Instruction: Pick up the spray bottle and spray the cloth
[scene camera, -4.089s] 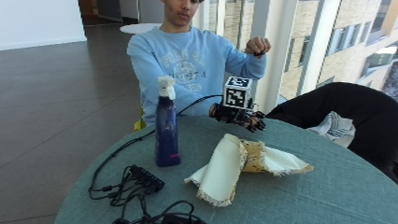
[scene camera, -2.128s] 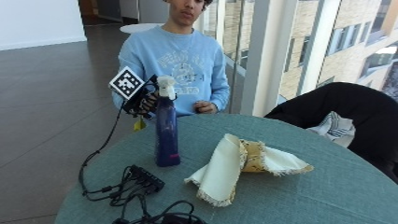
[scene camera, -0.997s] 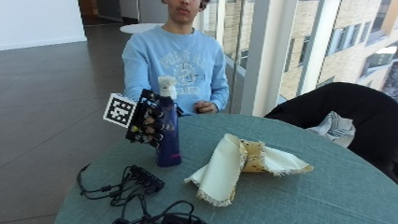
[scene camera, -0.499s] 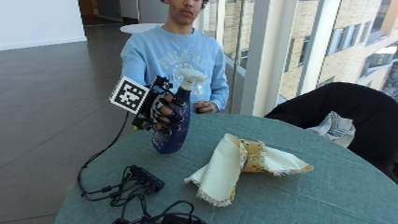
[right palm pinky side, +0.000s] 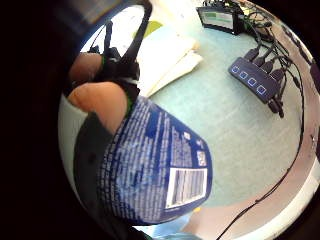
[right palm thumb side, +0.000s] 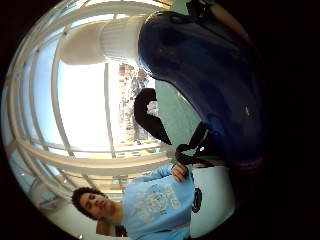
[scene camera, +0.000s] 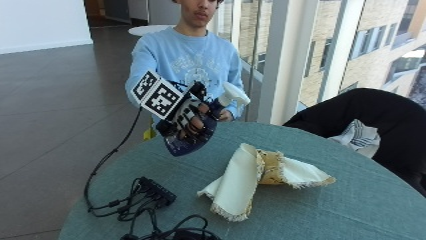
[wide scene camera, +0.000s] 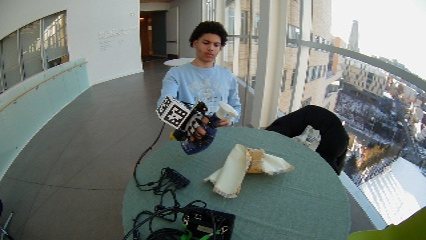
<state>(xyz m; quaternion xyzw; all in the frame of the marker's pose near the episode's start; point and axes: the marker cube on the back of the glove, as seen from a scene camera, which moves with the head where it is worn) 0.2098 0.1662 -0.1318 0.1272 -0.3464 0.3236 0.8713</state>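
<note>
Gloved right hand (scene camera: 188, 119) grips the blue spray bottle (scene camera: 200, 131) tilted in the air above the tabletop's (scene camera: 373, 200) edge nearest the person, nozzle possibly misaligned, so spray could miss the cream cloth (scene camera: 256, 177) mid-tabletop.

Bright daylight from the windows (scene camera: 319, 45), blown-out glare in the thumb-side view, soft focus throughout

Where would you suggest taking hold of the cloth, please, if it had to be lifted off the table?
Probably at the raised fold of the cloth, pinched from above. There it humps up off the table, while its fringed ends lie flat. The right hand is taken, gripping the spray bottle tilted in the air.
</note>
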